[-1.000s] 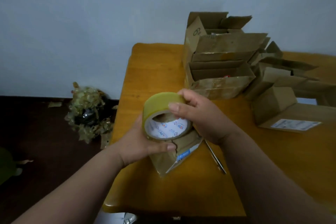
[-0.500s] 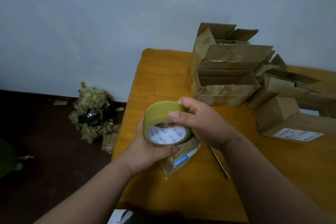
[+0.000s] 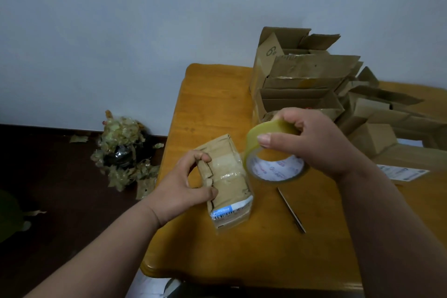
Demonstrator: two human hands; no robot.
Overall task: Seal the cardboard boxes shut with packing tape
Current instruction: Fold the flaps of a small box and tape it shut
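Left hand [image 3: 180, 190] pinches a side flap of the small cardboard box [image 3: 226, 181] lying on the wooden table [image 3: 212, 94], long axis running away from the person, labelled end nearest. Right hand [image 3: 312, 143] grips the tape roll [image 3: 273, 152] just right of it, core facing the viewer. A slim blade [image 3: 291, 210] lies beside; open boxes [image 3: 300, 80] crowd behind. Tape scraps [image 3: 123, 150] litter the floor.

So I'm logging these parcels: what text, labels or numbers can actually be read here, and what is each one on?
"6", handwritten: flap of the tall open cardboard box at the back.
Blue-and-white barcode label on the small box: too blurred to read.
Red and blue print inside the packing tape roll: too blurred.
White shipping label at right: too small.
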